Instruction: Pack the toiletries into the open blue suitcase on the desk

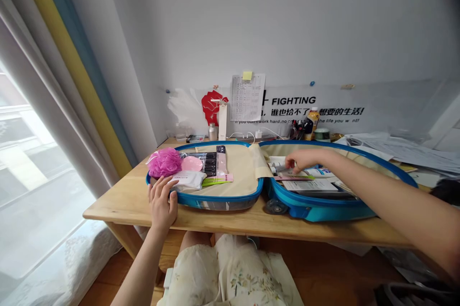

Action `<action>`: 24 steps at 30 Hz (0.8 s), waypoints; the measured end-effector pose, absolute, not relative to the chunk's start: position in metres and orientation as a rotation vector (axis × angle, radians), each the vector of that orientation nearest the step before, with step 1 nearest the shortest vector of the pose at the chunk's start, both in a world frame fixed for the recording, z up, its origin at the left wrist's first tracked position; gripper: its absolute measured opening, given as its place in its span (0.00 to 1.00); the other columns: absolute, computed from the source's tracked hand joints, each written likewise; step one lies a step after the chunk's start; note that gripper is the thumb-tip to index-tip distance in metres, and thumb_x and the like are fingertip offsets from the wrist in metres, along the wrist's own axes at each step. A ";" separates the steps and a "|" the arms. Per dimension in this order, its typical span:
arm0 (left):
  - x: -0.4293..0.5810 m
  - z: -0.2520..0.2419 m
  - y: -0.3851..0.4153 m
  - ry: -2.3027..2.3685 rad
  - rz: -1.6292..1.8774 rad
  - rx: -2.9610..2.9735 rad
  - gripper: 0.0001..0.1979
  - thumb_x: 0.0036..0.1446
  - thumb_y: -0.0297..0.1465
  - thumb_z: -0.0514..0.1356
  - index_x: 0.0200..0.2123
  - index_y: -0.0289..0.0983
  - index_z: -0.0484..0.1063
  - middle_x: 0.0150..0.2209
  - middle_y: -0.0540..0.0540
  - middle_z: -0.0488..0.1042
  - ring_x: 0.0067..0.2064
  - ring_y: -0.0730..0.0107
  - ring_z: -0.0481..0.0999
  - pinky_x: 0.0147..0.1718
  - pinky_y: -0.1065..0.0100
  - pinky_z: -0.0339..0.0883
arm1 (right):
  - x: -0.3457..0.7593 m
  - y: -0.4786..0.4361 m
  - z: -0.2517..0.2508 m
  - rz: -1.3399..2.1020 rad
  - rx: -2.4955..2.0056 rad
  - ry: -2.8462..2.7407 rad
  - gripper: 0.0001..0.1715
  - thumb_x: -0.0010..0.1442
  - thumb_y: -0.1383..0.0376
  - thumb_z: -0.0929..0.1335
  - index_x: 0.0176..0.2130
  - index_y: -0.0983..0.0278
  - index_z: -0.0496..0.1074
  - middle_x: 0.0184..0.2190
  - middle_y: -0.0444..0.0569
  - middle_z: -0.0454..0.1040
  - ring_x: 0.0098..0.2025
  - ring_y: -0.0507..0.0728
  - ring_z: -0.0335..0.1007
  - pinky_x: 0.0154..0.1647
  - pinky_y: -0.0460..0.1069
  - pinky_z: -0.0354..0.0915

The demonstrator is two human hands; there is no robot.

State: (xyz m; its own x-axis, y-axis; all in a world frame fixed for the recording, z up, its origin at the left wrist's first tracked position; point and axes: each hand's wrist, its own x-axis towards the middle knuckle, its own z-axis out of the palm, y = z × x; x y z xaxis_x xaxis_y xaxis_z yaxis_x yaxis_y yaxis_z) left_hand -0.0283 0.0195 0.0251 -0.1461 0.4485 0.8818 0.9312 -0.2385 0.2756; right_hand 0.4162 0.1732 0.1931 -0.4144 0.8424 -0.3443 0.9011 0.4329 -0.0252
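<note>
While the wooden table (pixel 118 200) stretches from left to right, a blue suitcase (pixel 338 212) lies wide open on top of it, with one half on the left and one half on the right. Both halves have things inside. The left hand (pixel 163 203) rests on the near left rim, its fingers a little spread and close to a white packet. The right hand (pixel 302 159) reaches into the right half with its fingers bent down; I cannot tell if they pinch anything. A fluffy purple puff (pixel 164 162) sits at the left end of the left half. Just right of it is a clear pack with black things (pixel 210 164). The white packet (pixel 189 180) lies on the near side of these. Smaller still, a white tube (pixel 278 169) lies just left of the right hand's fingers.
</note>
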 end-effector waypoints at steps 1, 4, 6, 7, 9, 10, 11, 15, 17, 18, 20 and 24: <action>-0.028 0.025 0.020 -1.557 -1.372 -1.663 0.20 0.69 0.39 0.45 0.47 0.40 0.75 0.52 0.39 0.75 0.60 0.54 0.67 0.66 0.51 0.44 | 0.423 0.171 0.187 -0.314 1.512 2.397 0.26 0.39 0.55 0.73 0.40 0.63 0.77 0.41 0.53 0.78 0.41 0.62 0.73 0.38 0.51 0.64; -0.028 0.025 0.020 -1.554 -1.372 -1.667 0.20 0.69 0.40 0.45 0.47 0.39 0.75 0.52 0.39 0.75 0.60 0.54 0.67 0.66 0.50 0.44 | 0.437 0.166 0.173 -0.351 1.524 2.374 0.27 0.38 0.55 0.73 0.40 0.63 0.76 0.43 0.54 0.77 0.41 0.62 0.72 0.37 0.51 0.63; -0.028 0.026 0.019 -1.551 -1.365 -1.666 0.21 0.69 0.40 0.45 0.47 0.39 0.75 0.52 0.39 0.75 0.60 0.54 0.67 0.66 0.51 0.44 | 0.440 0.164 0.168 -0.369 1.534 2.362 0.25 0.39 0.56 0.72 0.39 0.63 0.75 0.41 0.54 0.77 0.40 0.62 0.72 0.36 0.51 0.63; -0.028 0.026 0.019 -1.550 -1.361 -1.665 0.21 0.69 0.40 0.45 0.47 0.39 0.75 0.52 0.39 0.75 0.60 0.54 0.67 0.66 0.51 0.44 | 0.441 0.164 0.166 -0.373 1.540 2.357 0.24 0.39 0.56 0.72 0.38 0.63 0.75 0.39 0.53 0.77 0.39 0.61 0.72 0.36 0.51 0.63; -0.028 0.026 0.019 -1.547 -1.354 -1.665 0.21 0.69 0.40 0.45 0.47 0.39 0.75 0.52 0.39 0.75 0.60 0.55 0.67 0.66 0.51 0.45 | 0.442 0.164 0.165 -0.375 1.553 2.350 0.22 0.38 0.57 0.72 0.35 0.63 0.73 0.35 0.52 0.76 0.36 0.61 0.71 0.35 0.51 0.62; -0.028 0.026 0.019 -1.547 -1.353 -1.664 0.21 0.69 0.40 0.45 0.47 0.39 0.75 0.52 0.39 0.75 0.60 0.55 0.67 0.66 0.52 0.45 | 0.442 0.164 0.164 -0.376 1.558 2.348 0.21 0.38 0.56 0.72 0.34 0.63 0.73 0.33 0.51 0.75 0.35 0.60 0.71 0.35 0.51 0.62; -0.028 0.026 0.019 -1.551 -1.353 -1.664 0.21 0.69 0.40 0.45 0.47 0.39 0.75 0.52 0.38 0.75 0.60 0.55 0.67 0.66 0.52 0.44 | 0.442 0.163 0.164 -0.378 1.563 2.348 0.21 0.38 0.56 0.72 0.33 0.62 0.72 0.32 0.50 0.75 0.35 0.60 0.71 0.35 0.51 0.62; -0.028 0.026 0.019 -1.565 -1.365 -1.666 0.21 0.69 0.40 0.45 0.47 0.39 0.75 0.52 0.39 0.75 0.60 0.55 0.67 0.66 0.52 0.44 | 0.442 0.159 0.165 -0.392 1.588 2.356 0.18 0.39 0.55 0.72 0.31 0.61 0.71 0.32 0.49 0.75 0.35 0.60 0.71 0.34 0.52 0.63; -0.028 0.026 0.019 -1.573 -1.370 -1.670 0.21 0.68 0.40 0.45 0.47 0.39 0.75 0.52 0.38 0.75 0.60 0.54 0.67 0.66 0.51 0.44 | 0.441 0.153 0.166 -0.405 1.600 2.360 0.16 0.40 0.56 0.73 0.30 0.60 0.71 0.32 0.49 0.76 0.35 0.60 0.71 0.34 0.52 0.63; -0.028 0.026 0.019 -1.579 -1.372 -1.673 0.21 0.68 0.40 0.45 0.47 0.39 0.75 0.52 0.38 0.75 0.60 0.54 0.67 0.66 0.51 0.43 | 0.441 0.150 0.168 -0.407 1.607 2.362 0.15 0.41 0.57 0.73 0.29 0.60 0.70 0.33 0.49 0.76 0.34 0.59 0.71 0.34 0.52 0.63; -0.028 0.026 0.018 -1.589 -1.374 -1.675 0.21 0.68 0.40 0.45 0.47 0.40 0.75 0.52 0.38 0.75 0.60 0.53 0.67 0.66 0.51 0.43 | 0.442 0.143 0.172 -0.397 1.630 2.369 0.12 0.43 0.59 0.73 0.28 0.60 0.70 0.33 0.51 0.76 0.33 0.57 0.70 0.34 0.52 0.61; -0.027 0.028 0.018 -1.569 -1.369 -1.674 0.21 0.68 0.40 0.45 0.46 0.39 0.75 0.52 0.38 0.75 0.60 0.53 0.67 0.66 0.51 0.44 | 0.446 0.137 0.194 -0.346 1.720 2.372 0.08 0.49 0.62 0.72 0.30 0.63 0.71 0.34 0.58 0.77 0.31 0.53 0.68 0.34 0.52 0.58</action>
State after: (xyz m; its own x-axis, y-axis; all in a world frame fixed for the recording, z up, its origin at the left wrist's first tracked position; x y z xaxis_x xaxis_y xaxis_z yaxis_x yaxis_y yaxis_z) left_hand -0.0274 0.0178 0.0279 -0.1490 0.4642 0.8731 0.9281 -0.2390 0.2855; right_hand 0.4457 0.1374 0.1939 -0.3080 0.9067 -0.2883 0.9512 0.2989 -0.0762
